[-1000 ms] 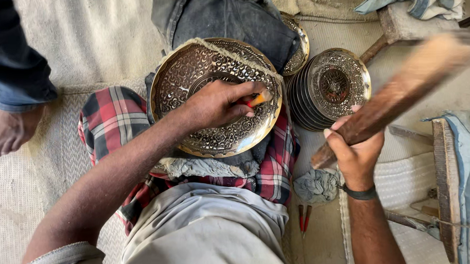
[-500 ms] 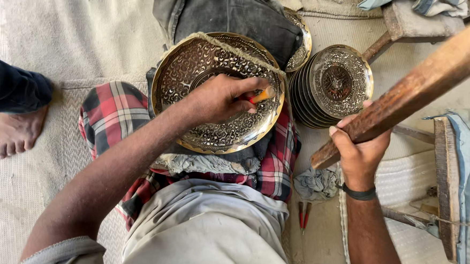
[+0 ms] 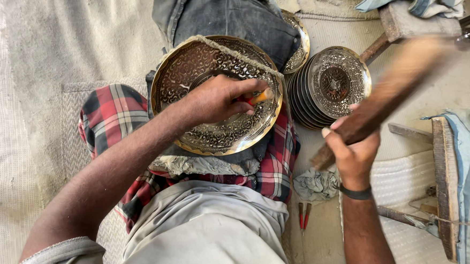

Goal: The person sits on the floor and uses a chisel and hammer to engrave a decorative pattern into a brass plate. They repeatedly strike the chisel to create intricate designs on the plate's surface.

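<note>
An engraved brass plate (image 3: 195,71) rests on my lap over a red plaid cloth (image 3: 110,112), with a rope across its upper rim. My left hand (image 3: 218,99) lies on the plate and pinches a small orange-tipped chisel (image 3: 259,97) against the metal. My right hand (image 3: 354,151) grips the lower end of a long wooden mallet (image 3: 392,92), which is raised and blurred above the floor to the right of the plate.
A stack of engraved silver-coloured plates (image 3: 331,86) stands right of the brass one. Dark denim cloth (image 3: 225,16) lies behind. Two red-handled tools (image 3: 303,215) and a crumpled rag (image 3: 318,184) lie by my right knee. A wooden bench with blue cloth (image 3: 449,181) stands at right.
The mallet has swung and is now blurred in my right hand. The other person's bare foot at the left has moved out of sight. My left hand stays on the plate.
</note>
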